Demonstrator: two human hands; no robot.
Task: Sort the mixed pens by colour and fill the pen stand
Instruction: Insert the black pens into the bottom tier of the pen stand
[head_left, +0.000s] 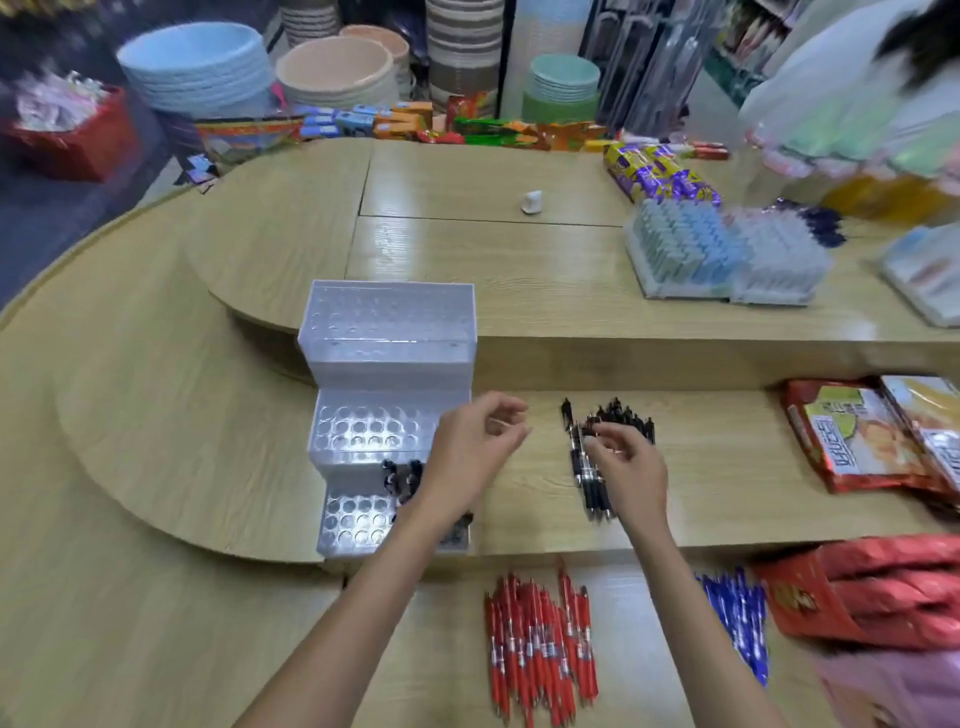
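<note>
Red pens (540, 649) nearest; left hand (470, 452) loose, empty, above pen stand (363, 426); right hand's (631, 467) pinch perhaps on black pens (626, 415).

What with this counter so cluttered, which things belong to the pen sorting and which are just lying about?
For the job:
pen stand
black pens
red pens
blue pens

Lying about:
snack packets
stacked bowls
tray of small boxes
small white thing on the upper counter

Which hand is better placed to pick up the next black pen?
Right, probably: the right hand is at the black pens, while the left hand hovers empty above the pen stand.
</note>
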